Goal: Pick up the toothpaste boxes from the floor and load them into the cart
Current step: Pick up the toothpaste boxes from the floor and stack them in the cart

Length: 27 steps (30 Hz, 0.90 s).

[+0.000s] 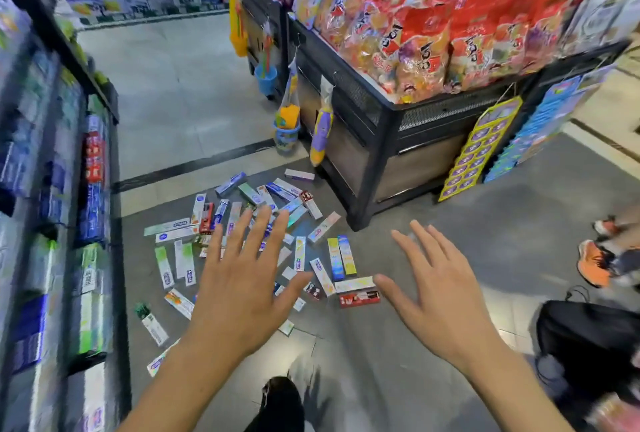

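We reach both empty hands, left hand [239, 296] and right hand [440, 296], fingers spread wide, over the toothpaste boxes [341, 255]; next we must stoop and grasp some.

Toothpaste boxes [242, 244] lie scattered on the floor [450, 223] between shelves [52, 206] at left and a display stand [398, 126] at right.

I see the toothpaste boxes [242, 241] on the grey floor [433, 345] in white, green, blue, red and holographic silver. The black display stand [381, 140] carries red snack bags [450, 26]. Orange shoes [594, 263] show at right.
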### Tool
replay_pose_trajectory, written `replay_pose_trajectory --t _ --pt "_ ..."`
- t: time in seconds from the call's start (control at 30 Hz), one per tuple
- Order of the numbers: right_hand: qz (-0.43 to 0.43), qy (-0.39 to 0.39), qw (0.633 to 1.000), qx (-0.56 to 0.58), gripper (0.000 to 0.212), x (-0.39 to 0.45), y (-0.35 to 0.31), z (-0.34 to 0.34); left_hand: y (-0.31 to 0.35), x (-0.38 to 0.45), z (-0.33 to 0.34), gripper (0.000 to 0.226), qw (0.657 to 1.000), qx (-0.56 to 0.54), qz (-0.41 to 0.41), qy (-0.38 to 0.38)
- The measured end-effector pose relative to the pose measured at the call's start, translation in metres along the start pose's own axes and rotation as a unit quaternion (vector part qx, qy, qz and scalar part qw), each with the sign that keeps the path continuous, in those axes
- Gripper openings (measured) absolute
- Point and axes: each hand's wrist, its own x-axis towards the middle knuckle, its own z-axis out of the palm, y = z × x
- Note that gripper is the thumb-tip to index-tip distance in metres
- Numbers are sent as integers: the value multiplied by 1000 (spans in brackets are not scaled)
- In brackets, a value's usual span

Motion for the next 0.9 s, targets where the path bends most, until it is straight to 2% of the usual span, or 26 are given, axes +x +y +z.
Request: replay_pose_trajectory --t 0.27,0.53,0.7,0.9 --pt "69 -49 996 -16 75 89 70 30 7 139 73 83 997 -29 46 -58" --pt "82 -71 994 -6 74 195 137 105 17 268 169 82 996 -55 45 -53" --pt "96 -106 989 30 74 217 195 205 20 301 269 76 993 -95 32 -63" --pt "75 -118 990 31 74 216 267 379 14 302 460 72 992 -87 54 -68"
